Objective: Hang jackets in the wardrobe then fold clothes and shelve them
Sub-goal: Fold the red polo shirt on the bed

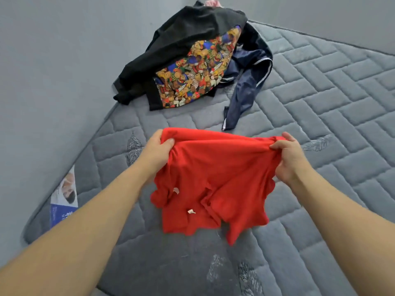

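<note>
Hands: left hand [157, 149] and right hand [288, 155] are gripping the red garment [211, 184] by its upper edge, spread apart, over the mattress [320, 99]; clothes pile [192, 60] is lying beyond.

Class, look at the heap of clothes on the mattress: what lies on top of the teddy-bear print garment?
A black garment drapes over the teddy-bear print garment, covering its upper part. A navy garment lies beside it. What is buried beneath stays hidden.
</note>
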Demonstrator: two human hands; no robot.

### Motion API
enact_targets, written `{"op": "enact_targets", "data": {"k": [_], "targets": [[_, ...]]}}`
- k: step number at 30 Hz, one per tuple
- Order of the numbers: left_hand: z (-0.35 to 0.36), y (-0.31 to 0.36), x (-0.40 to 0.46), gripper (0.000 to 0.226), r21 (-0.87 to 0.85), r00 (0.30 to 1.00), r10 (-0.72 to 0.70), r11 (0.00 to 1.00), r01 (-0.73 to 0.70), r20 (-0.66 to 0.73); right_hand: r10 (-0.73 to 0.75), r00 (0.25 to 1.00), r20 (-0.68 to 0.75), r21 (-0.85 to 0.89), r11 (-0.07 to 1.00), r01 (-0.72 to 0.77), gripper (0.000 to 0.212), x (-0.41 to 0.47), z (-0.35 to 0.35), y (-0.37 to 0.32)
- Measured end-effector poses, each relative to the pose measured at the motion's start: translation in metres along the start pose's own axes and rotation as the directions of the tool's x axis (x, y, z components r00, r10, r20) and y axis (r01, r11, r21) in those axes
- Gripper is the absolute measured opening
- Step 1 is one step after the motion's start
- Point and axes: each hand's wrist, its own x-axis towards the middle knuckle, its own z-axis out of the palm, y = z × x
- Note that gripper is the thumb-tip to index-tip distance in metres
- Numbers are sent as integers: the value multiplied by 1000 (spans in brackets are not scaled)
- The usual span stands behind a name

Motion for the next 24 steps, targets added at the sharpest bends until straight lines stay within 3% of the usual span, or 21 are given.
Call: {"op": "enact_targets", "data": {"k": [3,6,9,11,13,15,18,19,21,22,24], "targets": [[1,21,12,22,63,998,44,997,-40,-52,-217,976,-3,-246,946,209,67,8,-3,-18],[4,38,26,17,182,992,57,983,-36,-109,-368,930,-9,-376,863,338,70,10,-5,-35],[6,28,35,48,523,976,71,851,48,-205,-385,923,-3,-655,698,290,84,18,-11,-31],[13,4,33,63,611,973,45,784,106,-225,-290,957,0,-774,605,184,89,20,-16,-6],[21,-35,26,64,555,949,-144,783,283,-280,-193,977,89,-877,450,168,88,18,-22,33],[28,-83,15,59,419,863,-424,755,504,-274,-63,966,249,-946,197,257,86,16,-30,79],[41,-142,-9,57,146,699,-714,689,710,-26,202,930,308,-929,-146,340,83,18,-38,141],[48,-157,-15,68,108,660,-751,655,748,-17,230,922,311,-894,-259,366,80,19,-39,157],[61,-181,-20,82,199,638,-754,608,769,-159,157,913,376,-818,-406,407,61,22,-36,174],[66,-186,-20,72,211,637,-739,601,771,-219,101,900,425,-788,-449,422,49,25,-31,178],[72,-183,-18,31,89,679,-718,675,733,-150,151,862,483,-711,-508,487,35,28,-14,174]]}}
